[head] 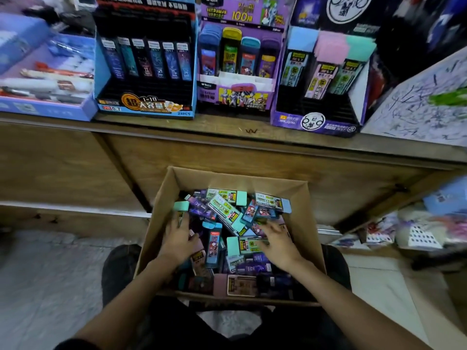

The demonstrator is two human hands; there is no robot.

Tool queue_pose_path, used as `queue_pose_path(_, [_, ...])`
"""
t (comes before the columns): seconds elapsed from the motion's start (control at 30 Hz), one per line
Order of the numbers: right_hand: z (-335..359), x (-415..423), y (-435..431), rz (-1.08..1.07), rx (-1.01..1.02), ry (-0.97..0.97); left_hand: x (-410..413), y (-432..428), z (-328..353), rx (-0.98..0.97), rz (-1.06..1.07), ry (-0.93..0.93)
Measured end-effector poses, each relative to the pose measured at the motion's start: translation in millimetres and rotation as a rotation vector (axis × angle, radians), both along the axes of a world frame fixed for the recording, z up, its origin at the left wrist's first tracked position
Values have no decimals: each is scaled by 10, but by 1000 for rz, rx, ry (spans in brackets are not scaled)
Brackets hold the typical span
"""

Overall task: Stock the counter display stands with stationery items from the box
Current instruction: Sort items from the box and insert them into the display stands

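Cardboard box (300, 198) sits between the person's knees below the wooden counter (227, 133), heaped with small flat refill cases (225, 210). The left hand (178, 239) and right hand (276, 239) lie spread on the heap, fingers loose, nothing pinched. This looks like rummaging for a pick. Next, one case must be grasped and matched by design to a display stand (145, 107) above.
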State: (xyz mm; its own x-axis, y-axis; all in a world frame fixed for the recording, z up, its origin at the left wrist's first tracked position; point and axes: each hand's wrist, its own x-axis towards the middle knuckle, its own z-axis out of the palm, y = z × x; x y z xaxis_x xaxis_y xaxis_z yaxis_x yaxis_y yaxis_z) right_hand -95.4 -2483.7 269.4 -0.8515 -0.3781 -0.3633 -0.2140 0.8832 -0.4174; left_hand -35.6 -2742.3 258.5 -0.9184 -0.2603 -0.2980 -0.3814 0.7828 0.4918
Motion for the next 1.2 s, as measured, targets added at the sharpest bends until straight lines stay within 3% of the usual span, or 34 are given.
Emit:
queue_pose_path(0.07, [-108,2,25,-38,65,-50,-48,-23,-51,44,63,-81])
queue_pose_path(0.17, [-255,81,50,-49,134,-135,14,15,-164,48,-16,-183])
queue_pose_path(0.4, [-285,154,40,-11,120,-40,257,120,-81,35,-270,-251])
queue_pose_path(0.57, [-183,86,61,-75,-16,-93,183,102,5,92,-62,-50])
queue_pose_path(0.77, [-115,15,72,-328,-321,-268,59,65,-28,264,277,-64])
queue_pose_path(1.0, [-123,-37,60,-417,-403,-363,59,16,-54,206,162,-236])
queue_pose_path(1.2, [-84,-73,77,-529,-489,-430,87,-71,-45,433,176,-194])
